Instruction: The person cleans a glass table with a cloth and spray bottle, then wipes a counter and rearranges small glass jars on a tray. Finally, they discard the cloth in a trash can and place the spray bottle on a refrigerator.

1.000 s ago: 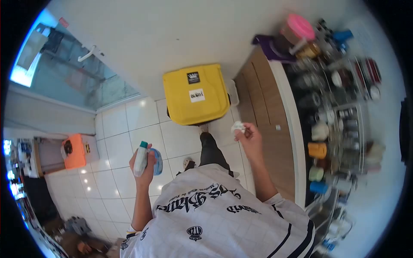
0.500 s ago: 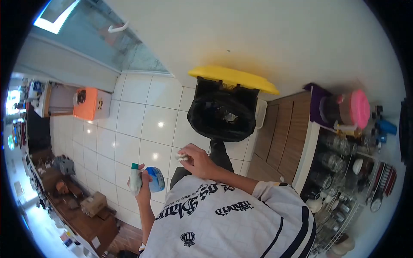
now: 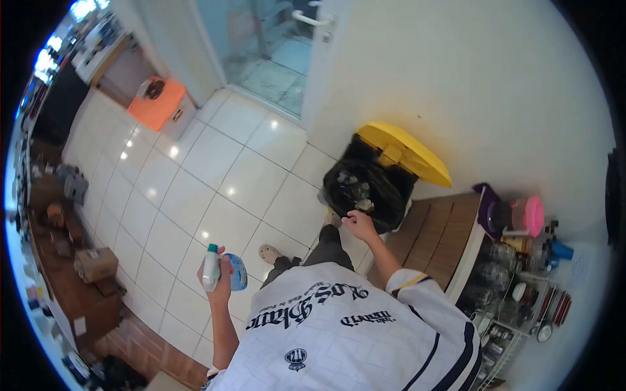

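Observation:
My left hand point(image 3: 223, 277) is wrapped round a spray bottle point(image 3: 236, 272) with a blue body, a white head and a green nozzle, held over the floor tiles. My right hand point(image 3: 360, 225) is at the near rim of a bin point(image 3: 386, 218) lined with a black bag, its fingers loosely curled and no object visible in them. Just beyond those fingers, a crumpled pale scrap point(image 3: 365, 205) shows against the bag. More pale rubbish lies inside. The bin's yellow lid point(image 3: 411, 155) is raised towards the wall.
A glass door point(image 3: 267, 58) with a white handle stands ahead. An orange-lidded box point(image 3: 158, 104) is at the far left. Brown drawers point(image 3: 427, 228) and a rack of glassware point(image 3: 499, 313) line the right side. A cardboard box point(image 3: 96, 264) rests on the left.
My right hand has reached forward to the bin, and the crumpled white piece it held no longer shows in it. My view has turned left; the left hand keeps the spray bottle.

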`<state>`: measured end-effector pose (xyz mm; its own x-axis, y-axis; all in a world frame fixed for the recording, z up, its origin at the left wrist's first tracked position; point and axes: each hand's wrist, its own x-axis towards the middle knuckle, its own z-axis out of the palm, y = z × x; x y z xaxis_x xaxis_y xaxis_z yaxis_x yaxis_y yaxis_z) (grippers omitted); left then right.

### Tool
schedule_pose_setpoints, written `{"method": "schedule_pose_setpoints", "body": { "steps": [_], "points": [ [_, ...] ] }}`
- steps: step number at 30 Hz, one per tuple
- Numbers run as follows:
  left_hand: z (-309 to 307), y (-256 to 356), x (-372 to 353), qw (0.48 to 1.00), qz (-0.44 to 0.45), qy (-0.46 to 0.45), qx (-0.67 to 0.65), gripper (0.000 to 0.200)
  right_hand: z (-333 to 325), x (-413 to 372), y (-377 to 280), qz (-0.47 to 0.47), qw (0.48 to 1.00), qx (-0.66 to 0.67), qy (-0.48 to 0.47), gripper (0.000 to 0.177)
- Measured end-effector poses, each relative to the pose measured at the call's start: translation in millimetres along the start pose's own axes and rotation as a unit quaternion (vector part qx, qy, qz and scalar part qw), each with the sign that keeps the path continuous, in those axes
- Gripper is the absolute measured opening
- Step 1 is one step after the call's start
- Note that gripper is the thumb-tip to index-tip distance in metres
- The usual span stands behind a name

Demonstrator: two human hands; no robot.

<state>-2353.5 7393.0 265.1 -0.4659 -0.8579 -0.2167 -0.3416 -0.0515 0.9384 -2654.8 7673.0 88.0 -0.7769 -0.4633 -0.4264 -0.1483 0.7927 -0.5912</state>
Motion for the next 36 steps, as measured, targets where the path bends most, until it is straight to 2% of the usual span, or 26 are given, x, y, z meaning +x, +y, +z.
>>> {"method": "schedule_pose_setpoints", "body": {
  "steps": [2, 6, 10, 14, 17, 20, 23, 24, 25, 26, 28, 29, 30, 32, 34, 36],
  "points": [
    [-37, -25, 3, 1.000, 0.018, 0.003, 0.007, 0.022, 25, -8, -40, -0.051, 0.999, -0.016, -0.011, 0.045],
    [-97, -36, -4, 0.999, 0.025, 0.038, -0.020, 0.021, 62, -39, -143, -0.130, 0.982, 0.065, -0.123, 0.041],
    [-145, -45, -21, 0.993, 0.022, 0.097, -0.067, 0.021, 69, -53, -230, -0.210, 0.953, -0.017, -0.216, 0.049],
    [-174, -70, -49, 0.980, 0.021, 0.169, -0.106, 0.022, 86, -47, -289, -0.257, 0.937, -0.054, -0.230, 0.046],
    [-192, -84, -70, 0.970, 0.011, 0.211, -0.118, 0.022, 120, -47, -319, -0.356, 0.907, -0.018, -0.226, 0.035],
    [-206, -100, -88, 0.957, 0.009, 0.257, -0.130, 0.021, 153, -63, -359, -0.320, 0.896, -0.004, -0.307, 0.026],
    [-223, -97, -100, 0.947, -0.001, 0.286, -0.146, 0.019, 195, -82, -391, -0.397, 0.875, -0.061, -0.271, 0.026],
    [-229, -96, -103, 0.945, -0.007, 0.292, -0.149, 0.019, 205, -91, -405, -0.326, 0.890, -0.069, -0.312, 0.020],
    [-235, -98, -105, 0.942, -0.013, 0.299, -0.151, 0.020, 219, -109, -420, -0.368, 0.867, -0.012, -0.335, 0.024],
    [-241, -106, -104, 0.941, 0.019, 0.307, -0.143, 0.025, 233, -132, -434, -0.405, 0.839, 0.047, -0.360, 0.031],
    [-258, -96, -100, 0.929, 0.006, 0.350, -0.115, 0.032, 257, -160, -469, -0.453, 0.765, 0.067, -0.452, 0.047],
    [-267, -93, -98, 0.923, -0.001, 0.371, -0.101, 0.035, 269, -168, -487, -0.466, 0.718, 0.026, -0.515, 0.054],
    [-277, -103, -101, 0.943, -0.023, 0.325, -0.064, 0.059, 281, -177, -504, -0.479, 0.664, -0.015, -0.575, 0.062],
    [-290, -104, -95, 0.920, -0.009, 0.374, -0.121, 0.075, 309, -197, -535, -0.486, 0.607, -0.023, -0.629, 0.058],
    [-308, -100, -99, 0.894, -0.007, 0.419, -0.158, 0.087, 342, -233, -570, -0.495, 0.528, -0.011, -0.690, 0.054],
    [-326, -99, -102, 0.880, -0.014, 0.440, -0.177, 0.094, 371, -262, -611, -0.537, 0.415, -0.050, -0.733, 0.046]
  ]
}}
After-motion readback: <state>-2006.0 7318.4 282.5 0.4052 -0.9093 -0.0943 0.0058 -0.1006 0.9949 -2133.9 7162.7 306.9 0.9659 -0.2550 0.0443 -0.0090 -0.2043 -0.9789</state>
